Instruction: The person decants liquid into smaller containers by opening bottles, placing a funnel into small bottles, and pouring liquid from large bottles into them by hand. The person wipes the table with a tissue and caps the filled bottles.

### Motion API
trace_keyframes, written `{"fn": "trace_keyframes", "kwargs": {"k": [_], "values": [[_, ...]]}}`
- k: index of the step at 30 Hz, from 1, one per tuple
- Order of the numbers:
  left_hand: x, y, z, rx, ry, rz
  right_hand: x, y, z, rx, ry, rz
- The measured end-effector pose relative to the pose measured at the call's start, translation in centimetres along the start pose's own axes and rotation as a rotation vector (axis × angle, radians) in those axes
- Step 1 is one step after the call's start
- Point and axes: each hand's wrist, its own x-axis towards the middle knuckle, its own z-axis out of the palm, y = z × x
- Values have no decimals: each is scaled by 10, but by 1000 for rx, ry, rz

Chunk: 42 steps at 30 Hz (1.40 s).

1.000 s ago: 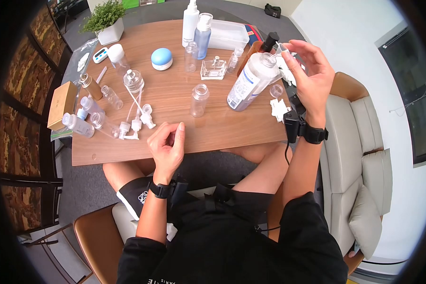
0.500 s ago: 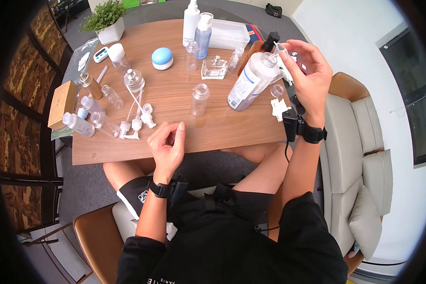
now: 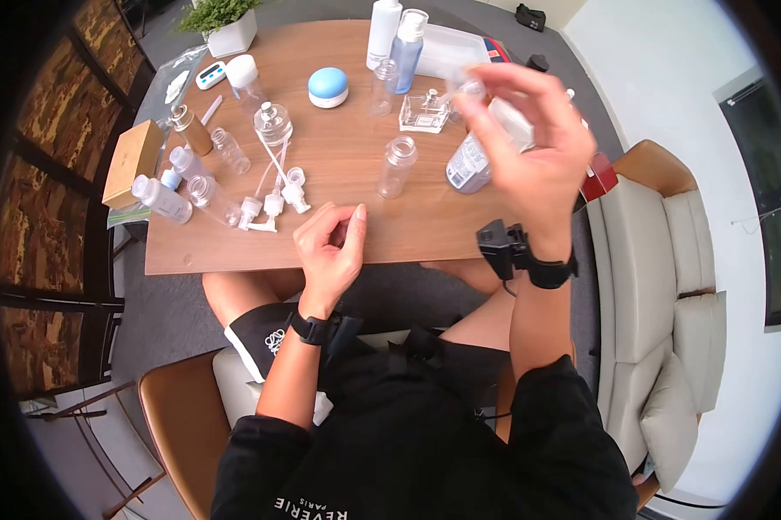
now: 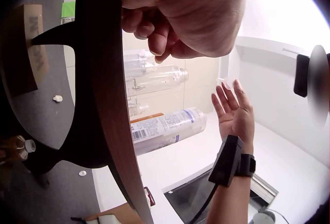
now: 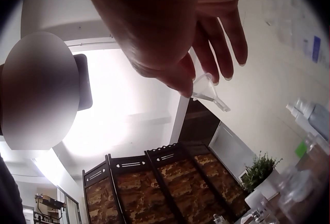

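My right hand [image 3: 542, 160] pinches a small clear funnel [image 5: 204, 87] between thumb and fingertips, in the air above the table. In the head view that hand covers part of a large labelled bottle [image 3: 468, 166], which stands uncapped on the table. An open clear bottle [image 3: 397, 166] stands upright to the left of it. Near the table's front edge is my left hand [image 3: 331, 251], its fingers loosely curled around nothing. Several pump heads [image 3: 273, 204] lie beyond it to the left.
Clear bottles [image 3: 213, 201] and a wooden box [image 3: 132, 163] crowd the table's left side. Further back are a blue-topped round jar [image 3: 328, 87], a glass perfume bottle [image 3: 423, 113], a blue pump bottle [image 3: 407, 54] and a clear tray [image 3: 449, 54].
My right hand has moved left with the funnel, away from the large bottle's mouth. The head view has shifted slightly; my left hand stays near the table's front edge.
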Motion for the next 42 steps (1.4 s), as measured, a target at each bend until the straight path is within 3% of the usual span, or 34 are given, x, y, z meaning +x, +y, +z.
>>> {"fn": "trace_keyframes", "kwargs": {"k": [5,18,28,32,36,37,40,42], "values": [[2,5,0,4,10,13,-23,15,26,37,-87,73],[2,6,-1,7,8,12,-49,24,32,-84,-276,158],[0,5,0,31,-1,4,-53,22,25,-35,-199,155],[1,1,0,33,0,-10,-54,14,23,-57,-170,68],[0,2,0,1,1,-15,-66,2,-8,-124,118,9],[1,4,0,19,-4,-13,-70,12,-13,-47,290,35],[1,4,1,39,-14,-14,-70,34,-39,-20,425,131],[2,0,3,46,-11,-13,-70,48,-47,-69,381,207]]}}
